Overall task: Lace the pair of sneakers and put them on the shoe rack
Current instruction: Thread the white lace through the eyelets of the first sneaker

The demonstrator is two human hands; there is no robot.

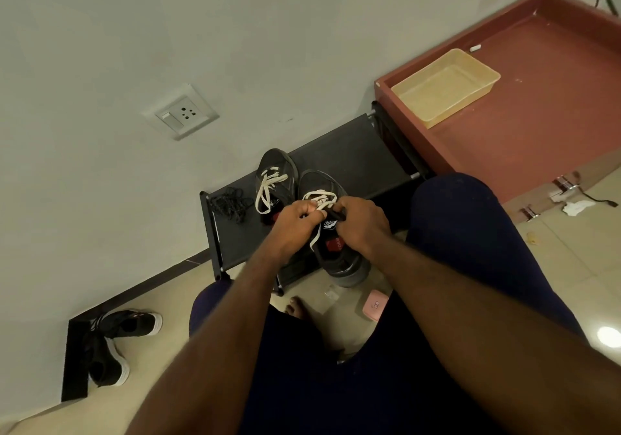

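White lace is part-threaded on near sneaker. That shoe sits on top of rack at the front edge, w/ its heel hanging off toward the person. Far sneaker stands just beside it, further back on the rack top, w/ its own laces loose & untied.

L hand has its fingers curled & pinches the lace at the upper eyelets. A free lace end drops from under it along the tongue. R hand is also curled, pinching the shoe's dark top edge by the tongue; can't tell if it has lace too.

Key relation: near sneaker's long axis runs toe to wall, heel to person, approx. in line w/ both forearms. Hands meet over the tongue at mid-shoe, so both are about equally near. L is nearer the free end, so prob. L feeds & R steadies. Top eyelets & the tie look not yet done. After that, a push toe-first would seat the shoe fully on the rack.

Black cord lies bunched on the rack top near its L end.
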